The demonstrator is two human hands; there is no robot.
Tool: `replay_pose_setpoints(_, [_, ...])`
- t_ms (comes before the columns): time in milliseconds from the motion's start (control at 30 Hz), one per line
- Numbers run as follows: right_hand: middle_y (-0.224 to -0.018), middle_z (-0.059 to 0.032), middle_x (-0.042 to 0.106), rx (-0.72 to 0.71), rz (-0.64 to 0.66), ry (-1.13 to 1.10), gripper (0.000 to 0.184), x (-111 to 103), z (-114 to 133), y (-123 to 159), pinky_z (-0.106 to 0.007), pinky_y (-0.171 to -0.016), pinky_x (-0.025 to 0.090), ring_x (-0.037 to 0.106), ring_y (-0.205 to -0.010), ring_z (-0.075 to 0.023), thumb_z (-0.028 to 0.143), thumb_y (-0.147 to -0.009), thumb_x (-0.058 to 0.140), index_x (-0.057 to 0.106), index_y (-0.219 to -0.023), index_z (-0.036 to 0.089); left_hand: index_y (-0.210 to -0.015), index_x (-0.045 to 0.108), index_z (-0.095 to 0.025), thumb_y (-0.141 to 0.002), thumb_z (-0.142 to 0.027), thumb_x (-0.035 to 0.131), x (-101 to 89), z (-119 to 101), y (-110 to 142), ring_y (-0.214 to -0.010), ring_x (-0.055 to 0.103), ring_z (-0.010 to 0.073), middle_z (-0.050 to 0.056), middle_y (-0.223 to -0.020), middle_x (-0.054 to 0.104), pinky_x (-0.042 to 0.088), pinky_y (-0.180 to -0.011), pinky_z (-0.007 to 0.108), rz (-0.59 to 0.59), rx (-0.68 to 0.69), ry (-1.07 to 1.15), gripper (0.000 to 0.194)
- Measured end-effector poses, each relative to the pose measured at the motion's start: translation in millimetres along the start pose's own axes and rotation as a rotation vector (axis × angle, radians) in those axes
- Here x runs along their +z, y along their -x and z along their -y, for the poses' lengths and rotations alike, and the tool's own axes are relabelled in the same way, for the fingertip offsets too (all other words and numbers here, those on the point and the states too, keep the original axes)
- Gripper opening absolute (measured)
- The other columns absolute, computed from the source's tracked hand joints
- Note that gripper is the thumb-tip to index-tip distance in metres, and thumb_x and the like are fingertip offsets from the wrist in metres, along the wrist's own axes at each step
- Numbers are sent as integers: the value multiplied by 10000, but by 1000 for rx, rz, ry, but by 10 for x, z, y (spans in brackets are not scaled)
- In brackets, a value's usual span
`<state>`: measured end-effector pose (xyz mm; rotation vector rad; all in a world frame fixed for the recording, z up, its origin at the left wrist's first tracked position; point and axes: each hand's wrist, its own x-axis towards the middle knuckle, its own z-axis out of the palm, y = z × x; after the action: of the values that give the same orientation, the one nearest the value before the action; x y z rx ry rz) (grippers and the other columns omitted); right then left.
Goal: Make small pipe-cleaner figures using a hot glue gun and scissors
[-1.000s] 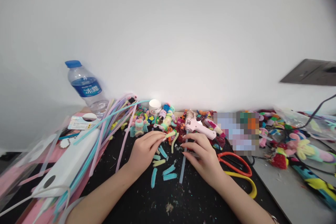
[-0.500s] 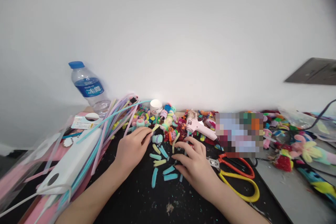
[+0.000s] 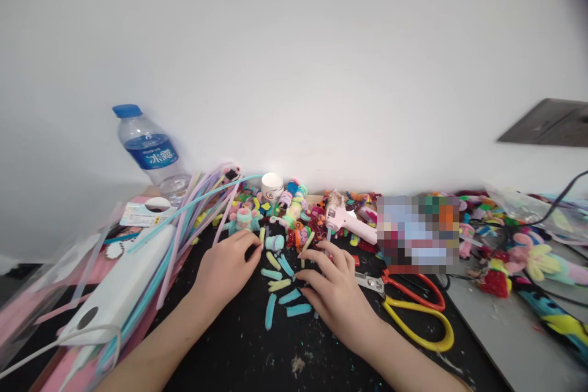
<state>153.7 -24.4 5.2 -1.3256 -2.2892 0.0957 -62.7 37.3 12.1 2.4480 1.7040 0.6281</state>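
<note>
My left hand (image 3: 227, 266) is closed in a pinch on a short yellow pipe cleaner piece (image 3: 262, 236), upright at the fingertips. Just right of it lies a small coiled roll (image 3: 275, 243) in blue and pale tones. My right hand (image 3: 337, 285) has its fingers spread low over the black mat, holding nothing I can see. Its fingertips are close to a blue pipe cleaner piece (image 3: 289, 296) and another yellow piece (image 3: 308, 241). Several cut blue and yellow pieces lie between my hands. Part of a glue stick is hidden behind the right fingers.
Behind my hands are a pink glue gun (image 3: 351, 225), a paper cup (image 3: 272, 187) and piled fuzzy figures. Scissors (image 3: 420, 318) with red and yellow handles lie right. At left are a water bottle (image 3: 151, 150), long pipe cleaners (image 3: 202, 202) and a white power strip (image 3: 122, 285).
My left hand has moved left with the yellow piece, uncovering the coiled roll. My right hand has shifted left and down; a blue piece near its fingertips has moved slightly left.
</note>
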Motion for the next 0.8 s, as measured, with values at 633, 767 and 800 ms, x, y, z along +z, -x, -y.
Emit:
replay_pose_setpoints(633, [-1151, -12, 588, -54, 43, -3, 60, -30, 36, -2, -473, -907, 301, 394, -1163, -281, 219, -821, 601, 632, -856, 257, -601, 474, -179, -832, -221, 459, -2, -62, 29, -597, 503, 117, 19, -779, 531, 400, -612, 258, -112, 55, 80, 235])
replay_pose_setpoints(767, [-1106, -23, 614, -45, 13, -37, 89, -45, 26, -16, -446, -895, 329, 426, -1136, -261, 179, -845, 554, 617, -858, 241, -705, 524, -171, -851, -186, 451, -24, -93, 47, -770, 533, 150, 45, -856, 508, 425, -732, 275, -128, 191, 252, 164])
replay_pose_setpoints(800, [-1088, -27, 624, -43, -3, -56, 95, -58, 25, -22, -438, -890, 336, 440, -1118, -255, 176, -854, 542, 613, -869, 237, -747, 543, -171, -859, -185, 449, -29, -109, 54, -798, 534, 153, 49, -880, 509, 425, -750, 276, -93, 236, 296, 147])
